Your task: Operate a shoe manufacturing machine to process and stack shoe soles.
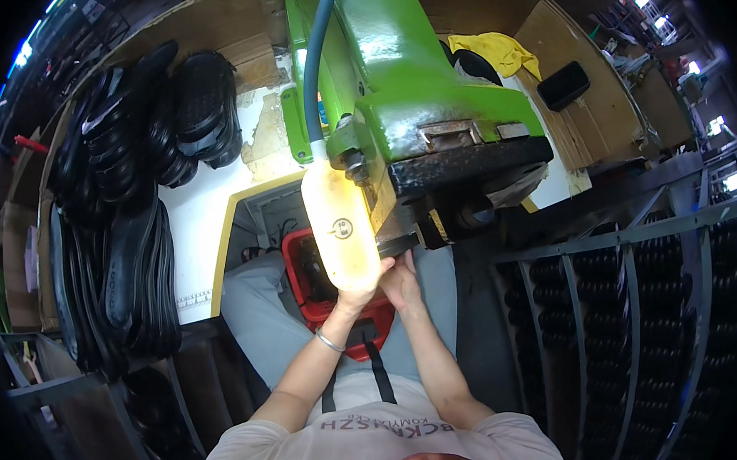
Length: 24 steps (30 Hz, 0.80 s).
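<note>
we're mid-feed at the green machine (409, 82), centre frame. left hand (364, 290) and right hand (401, 280) pressed close together under its black head, pinching a dark workpiece (397, 246), mostly hidden. next move likely needs steady alignment, fingers clear. black soles (128, 209) stacked left.

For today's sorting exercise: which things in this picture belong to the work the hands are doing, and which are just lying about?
In the work:
left hand and right hand, both up under the machine
green machine
dark piece at the hands' fingertips; what it is cannot be told

Lying about:
black shoe soles stacked on the left
red bin on the lap
yellow cloth
metal rack
</note>
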Each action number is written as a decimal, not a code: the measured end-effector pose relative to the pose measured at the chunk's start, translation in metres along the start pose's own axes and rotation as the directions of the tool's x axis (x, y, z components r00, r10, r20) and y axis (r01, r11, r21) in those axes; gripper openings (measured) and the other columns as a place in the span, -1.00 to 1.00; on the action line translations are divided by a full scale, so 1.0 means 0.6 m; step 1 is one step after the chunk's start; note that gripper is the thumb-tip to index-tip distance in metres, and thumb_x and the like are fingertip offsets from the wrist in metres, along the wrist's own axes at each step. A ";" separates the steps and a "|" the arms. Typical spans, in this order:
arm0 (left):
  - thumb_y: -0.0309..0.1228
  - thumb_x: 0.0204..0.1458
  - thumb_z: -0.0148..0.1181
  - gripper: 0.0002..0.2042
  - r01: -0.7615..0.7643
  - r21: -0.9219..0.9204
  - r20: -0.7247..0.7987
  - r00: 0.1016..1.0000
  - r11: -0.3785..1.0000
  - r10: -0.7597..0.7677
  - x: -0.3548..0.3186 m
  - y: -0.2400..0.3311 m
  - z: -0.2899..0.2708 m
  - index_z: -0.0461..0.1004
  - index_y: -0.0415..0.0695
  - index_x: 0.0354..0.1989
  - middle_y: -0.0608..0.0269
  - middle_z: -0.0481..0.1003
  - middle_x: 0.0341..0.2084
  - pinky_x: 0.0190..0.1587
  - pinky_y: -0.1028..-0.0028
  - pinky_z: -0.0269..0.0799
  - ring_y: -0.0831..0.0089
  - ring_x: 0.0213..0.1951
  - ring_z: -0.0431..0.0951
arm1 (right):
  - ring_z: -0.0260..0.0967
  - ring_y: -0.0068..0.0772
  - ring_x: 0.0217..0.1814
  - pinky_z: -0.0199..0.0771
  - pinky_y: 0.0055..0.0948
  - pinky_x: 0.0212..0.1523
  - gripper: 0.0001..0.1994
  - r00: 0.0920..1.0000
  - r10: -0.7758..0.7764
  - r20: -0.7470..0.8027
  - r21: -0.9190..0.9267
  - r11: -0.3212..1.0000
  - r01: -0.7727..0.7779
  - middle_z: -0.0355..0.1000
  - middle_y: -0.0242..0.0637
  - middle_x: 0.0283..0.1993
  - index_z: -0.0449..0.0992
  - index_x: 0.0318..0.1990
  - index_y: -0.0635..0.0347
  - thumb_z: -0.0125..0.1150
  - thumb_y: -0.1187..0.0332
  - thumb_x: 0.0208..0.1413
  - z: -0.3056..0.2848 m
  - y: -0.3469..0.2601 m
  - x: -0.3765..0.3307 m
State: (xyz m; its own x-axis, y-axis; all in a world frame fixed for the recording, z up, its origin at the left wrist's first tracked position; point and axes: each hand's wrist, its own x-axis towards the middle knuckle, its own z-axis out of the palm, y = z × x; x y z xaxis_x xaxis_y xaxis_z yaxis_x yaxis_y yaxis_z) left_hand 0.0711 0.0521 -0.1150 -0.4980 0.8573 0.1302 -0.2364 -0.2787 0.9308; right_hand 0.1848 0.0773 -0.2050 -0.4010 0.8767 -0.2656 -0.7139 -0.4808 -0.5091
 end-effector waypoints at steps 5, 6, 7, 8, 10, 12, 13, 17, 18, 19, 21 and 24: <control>-0.53 -0.17 0.46 -0.66 -0.027 -0.049 -0.052 0.998 0.998 0.024 -0.001 -0.023 0.012 0.49 -0.29 -0.19 0.24 0.55 -0.33 -0.14 0.48 0.47 0.49 -0.27 0.54 | 0.16 -0.12 0.29 0.33 0.16 0.13 -0.38 0.995 -0.092 -0.032 -0.001 0.996 0.092 0.17 -0.26 0.25 0.06 0.32 -0.17 0.19 0.31 0.15 0.012 -0.044 -0.006; -0.53 -0.17 0.46 -0.66 -0.028 -0.049 -0.052 0.998 0.998 0.026 0.000 -0.027 0.012 0.49 -0.29 -0.19 0.24 0.55 -0.33 -0.14 0.48 0.47 0.49 -0.27 0.54 | 0.17 -0.12 0.28 0.34 0.17 0.12 -0.36 0.986 -0.156 -0.050 -0.063 0.986 0.153 0.18 -0.24 0.25 0.06 0.32 -0.15 0.22 0.33 0.13 0.015 -0.053 -0.007; -0.55 -0.18 0.47 -0.65 -0.049 -0.039 -0.058 0.997 0.998 0.047 0.002 -0.029 0.015 0.48 -0.27 -0.20 0.26 0.54 -0.34 -0.15 0.48 0.47 0.50 -0.29 0.54 | 0.19 -0.11 0.27 0.34 0.18 0.11 -0.34 0.972 -0.225 -0.068 -0.129 0.968 0.215 0.19 -0.22 0.24 0.05 0.32 -0.13 0.25 0.34 0.11 0.018 -0.067 -0.010; -0.56 -0.20 0.47 -0.64 -0.073 -0.026 -0.069 0.995 0.997 0.071 0.003 -0.029 0.015 0.47 -0.25 -0.20 0.27 0.54 -0.35 -0.17 0.49 0.47 0.51 -0.30 0.54 | 0.22 -0.13 0.24 0.37 0.09 0.12 -0.32 0.961 -0.251 -0.113 -0.125 0.964 0.237 0.22 -0.18 0.20 0.09 0.30 -0.02 0.31 0.44 0.04 0.022 -0.083 -0.012; -0.58 -0.22 0.48 -0.63 -0.067 0.009 -0.049 0.996 0.998 0.068 0.006 -0.026 0.009 0.46 -0.23 -0.21 0.29 0.53 -0.36 -0.19 0.49 0.48 0.51 -0.32 0.53 | 0.23 -0.18 0.22 0.38 -0.03 0.13 -0.33 0.924 -0.358 -0.132 -0.228 0.918 0.324 0.23 -0.18 0.19 0.13 0.28 0.05 0.32 0.49 0.01 0.026 -0.116 -0.014; -0.60 -0.25 0.48 -0.62 -0.067 0.048 -0.037 0.997 0.997 0.069 0.010 -0.023 -0.003 0.45 -0.21 -0.23 0.30 0.52 -0.37 -0.21 0.49 0.48 0.51 -0.33 0.53 | 0.25 -0.27 0.18 0.38 -0.27 0.14 -0.33 0.836 -0.527 -0.151 -0.408 0.804 0.433 0.24 -0.18 0.17 0.22 0.23 0.17 0.36 0.59 -0.08 0.036 -0.148 -0.014; -0.62 -0.27 0.49 -0.62 -0.086 -0.005 -0.044 0.995 0.996 0.086 0.012 -0.022 -0.009 0.44 -0.20 -0.27 0.30 0.51 -0.39 -0.22 0.50 0.49 0.50 -0.35 0.52 | 0.26 -0.32 0.16 0.37 -0.38 0.14 -0.34 0.788 -0.595 -0.159 -0.487 0.742 0.461 0.24 -0.18 0.17 0.25 0.20 0.22 0.38 0.64 -0.12 0.045 -0.167 -0.018; -0.68 -0.30 0.45 -0.54 -0.118 -0.024 0.120 0.985 0.993 0.120 0.036 0.046 -0.043 0.37 -0.22 -0.19 0.24 0.51 -0.40 -0.21 0.45 0.50 0.45 -0.36 0.54 | 0.34 -0.40 0.04 0.37 -0.46 0.10 -0.27 0.726 -0.688 -0.027 -0.631 0.575 0.521 0.32 -0.20 0.09 0.26 0.21 0.23 0.43 0.65 -0.20 0.117 -0.221 -0.037; -0.67 -0.29 0.45 -0.51 -0.123 -0.041 0.154 0.980 0.992 0.128 0.042 0.008 -0.087 0.33 -0.22 -0.16 0.21 0.52 -0.37 -0.17 0.43 0.50 0.42 -0.32 0.55 | 0.37 -0.40 0.00 0.39 -0.46 0.08 -0.27 0.718 -0.696 0.023 -0.631 0.547 0.550 0.36 -0.19 0.05 0.25 0.21 0.25 0.43 0.65 -0.20 0.125 -0.227 -0.038; -0.44 -0.16 0.41 -0.57 -0.070 -0.068 0.124 0.989 0.995 0.078 0.045 0.031 -0.082 0.44 -0.38 -0.12 0.14 0.54 -0.26 -0.14 0.49 0.47 0.50 -0.25 0.54 | 0.37 -0.40 0.00 0.39 -0.46 0.08 -0.27 0.713 -0.701 0.020 -0.634 0.542 0.551 0.36 -0.19 0.05 0.25 0.21 0.25 0.43 0.65 -0.20 0.129 -0.234 -0.041; -0.50 -0.20 0.42 -0.61 -0.220 -0.062 0.089 0.970 0.974 0.225 0.054 0.089 -0.078 0.44 -0.36 -0.18 0.17 0.52 -0.31 -0.16 0.51 0.47 0.49 -0.26 0.54 | 0.37 -0.39 0.02 0.40 -0.46 0.07 -0.24 0.690 -0.710 0.144 -0.700 0.420 0.578 0.35 -0.16 0.05 0.22 0.23 0.27 0.45 0.64 -0.21 0.146 -0.243 -0.045; -0.64 -0.33 0.44 -0.63 -0.133 -0.002 0.080 0.988 0.991 0.133 0.058 0.132 -0.111 0.42 -0.31 -0.31 0.25 0.45 -0.43 -0.27 0.55 0.43 0.52 -0.36 0.49 | 0.36 -0.37 0.03 0.43 -0.42 0.06 -0.20 0.696 -0.687 0.208 -0.677 0.412 0.610 0.34 -0.14 0.05 0.19 0.23 0.30 0.49 0.59 -0.22 0.177 -0.232 -0.050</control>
State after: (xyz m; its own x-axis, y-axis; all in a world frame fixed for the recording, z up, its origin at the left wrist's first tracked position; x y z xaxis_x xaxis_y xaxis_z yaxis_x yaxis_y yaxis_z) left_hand -0.0206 0.0308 -0.0598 -0.4565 0.8446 0.2798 -0.1696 -0.3913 0.9045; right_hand 0.2354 0.1168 -0.0393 0.0921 0.9375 0.3355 -0.1502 0.3461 -0.9261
